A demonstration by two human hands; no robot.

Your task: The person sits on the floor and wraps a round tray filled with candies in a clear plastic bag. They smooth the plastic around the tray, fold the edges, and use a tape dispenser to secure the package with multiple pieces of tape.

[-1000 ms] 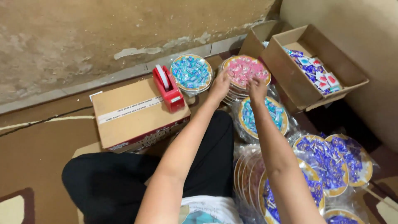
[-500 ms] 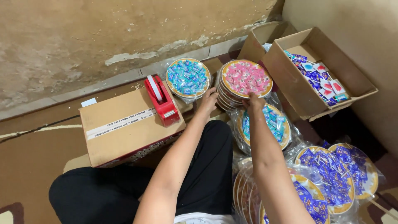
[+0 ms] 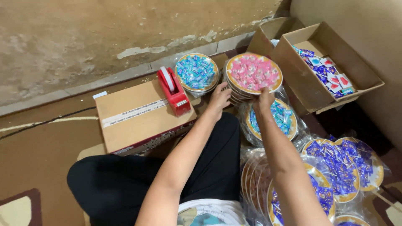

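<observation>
Pink plate stack in 2 hands' grip.

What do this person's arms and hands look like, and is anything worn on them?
Both arms are bare along their whole visible length: no sleeves, gloves or watch show. The left hand and right hand carry no visible rings or markings. The fingers are uncovered.
</observation>
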